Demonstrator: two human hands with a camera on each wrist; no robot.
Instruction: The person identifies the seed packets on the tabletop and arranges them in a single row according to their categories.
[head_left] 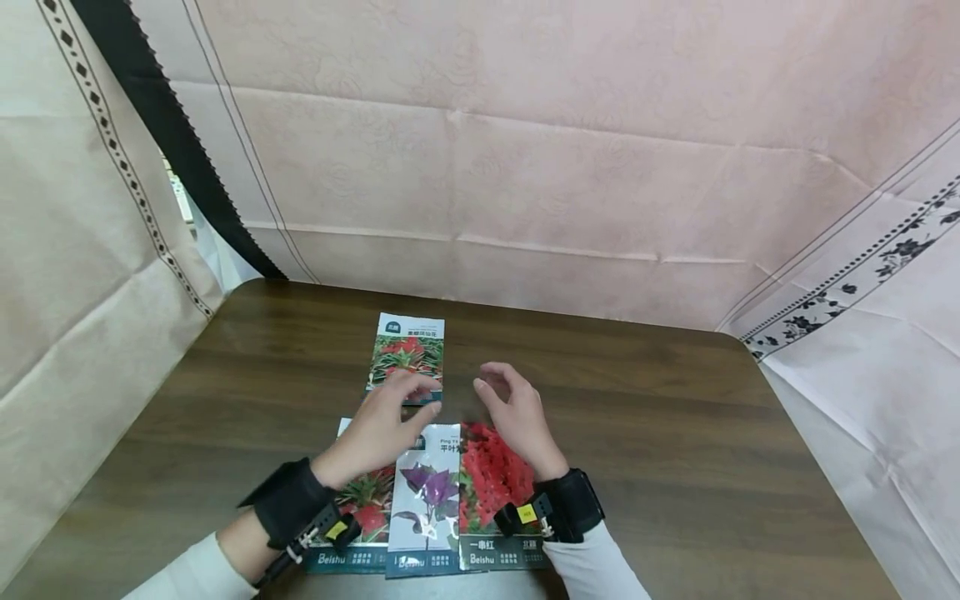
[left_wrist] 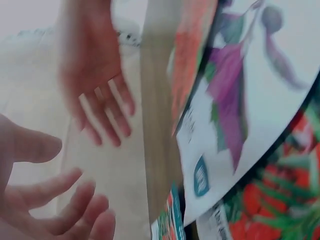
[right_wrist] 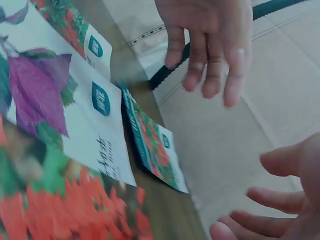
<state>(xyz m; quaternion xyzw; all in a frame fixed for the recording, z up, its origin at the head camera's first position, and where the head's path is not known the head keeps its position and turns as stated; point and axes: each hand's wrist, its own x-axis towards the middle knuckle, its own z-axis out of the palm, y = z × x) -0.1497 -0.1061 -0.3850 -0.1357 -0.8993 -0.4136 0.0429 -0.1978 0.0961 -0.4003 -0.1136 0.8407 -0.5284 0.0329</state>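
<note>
Three flower seed packets lie side by side near the table's front: a left one (head_left: 367,521) with red blooms, a middle one (head_left: 427,517) with a purple flower on white, and a right one (head_left: 487,475) covered in red flowers. Farther back is another red-flower packet (head_left: 405,346). My left hand (head_left: 381,427) hovers between that packet and the front row, thumb and fingers apart and nothing in them. Above the right packet's upper edge, my right hand (head_left: 521,417) is also bare, its fingers loosely bent. Both palms face each other in the right wrist view.
The packets lie on a dark brown wooden table (head_left: 675,433) with rounded far corners. Pale cloth (head_left: 562,183) hangs behind it and along both sides. A black strip (head_left: 165,117) runs down the cloth at the left. Each wrist wears a black band (head_left: 288,504) with a small camera.
</note>
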